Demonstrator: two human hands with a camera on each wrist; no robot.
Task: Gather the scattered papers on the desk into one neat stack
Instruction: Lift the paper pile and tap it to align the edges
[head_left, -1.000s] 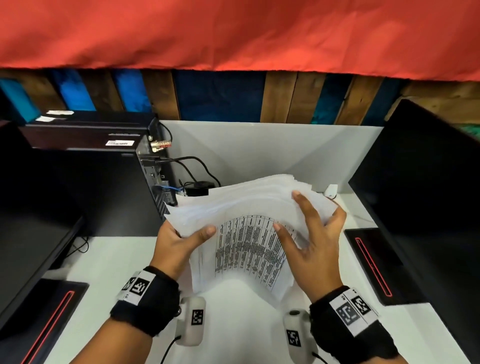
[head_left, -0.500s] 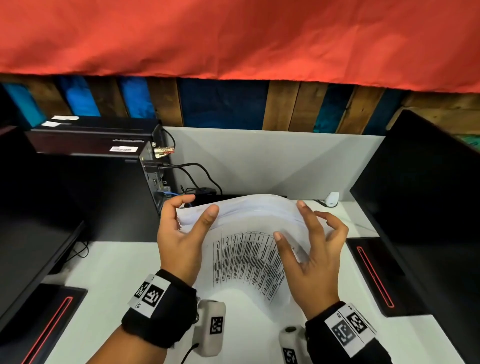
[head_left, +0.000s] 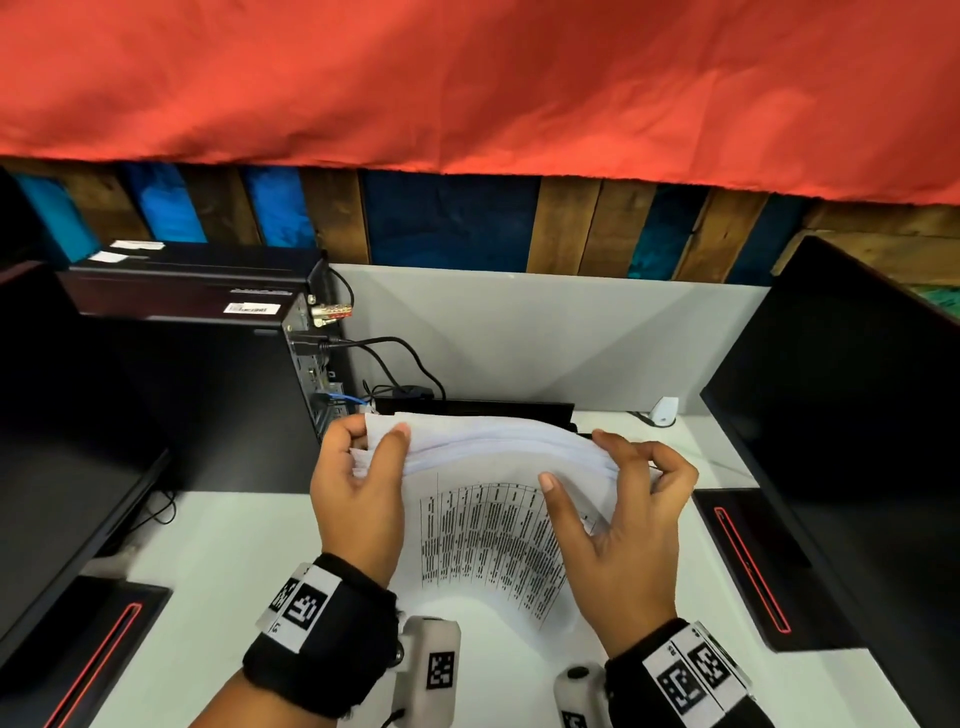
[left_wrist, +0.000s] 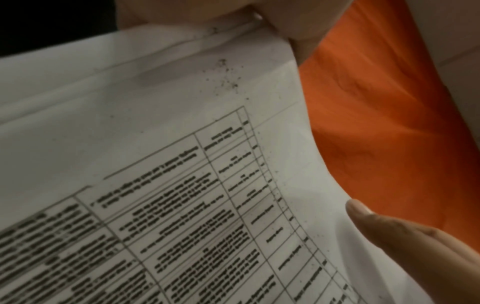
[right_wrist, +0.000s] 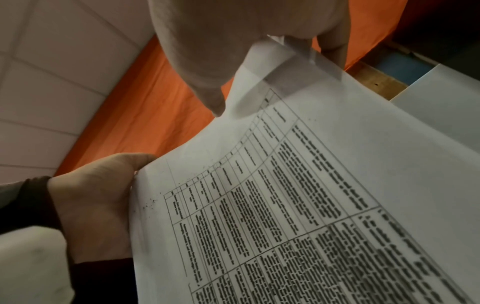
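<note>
Stack of papers (head_left: 498, 499) held upright on its bottom edge, mid surface (head_left: 223, 561), toward the near edge. Top edge bowed, sheets fanned slightly at the top left corner. Front sheet faces the camera, printed table with dense text (left_wrist: 182, 216).

Left hand (head_left: 358, 499) grasping the stack's upper left corner: thumb on the front face, fingers curled behind the sheets. Confirmed in left wrist view, thumb tip (left_wrist: 376, 222) against the front sheet's edge.

Right hand (head_left: 618, 519) at the stack's upper right corner: thumb laid on the front sheet, forefinger over the top edge, other fingers bent behind. Right wrist view shows fingers (right_wrist: 207, 82) pinching the top corner of the sheets (right_wrist: 311, 185). So grasping the papers, loosely.

Both wrists in black bands with square code tags; white camera pods under each wrist.

Rest of the scene:
- Black computer case (head_left: 208, 374) at the far left of the surface, cables (head_left: 395, 358) out of its back.
- Black monitor (head_left: 852, 415) along the right edge, black base with red stripe (head_left: 748, 566) below it.
- Another dark screen (head_left: 57, 467) at the left edge, similar red-striped base (head_left: 98, 660) at the near left corner.
- Small white object (head_left: 664, 411) at the far edge, right of the stack; cannot tell what.
- White partition (head_left: 545, 332) behind the surface, wood and blue planks above, red cloth (head_left: 467, 78) over the top.
</note>
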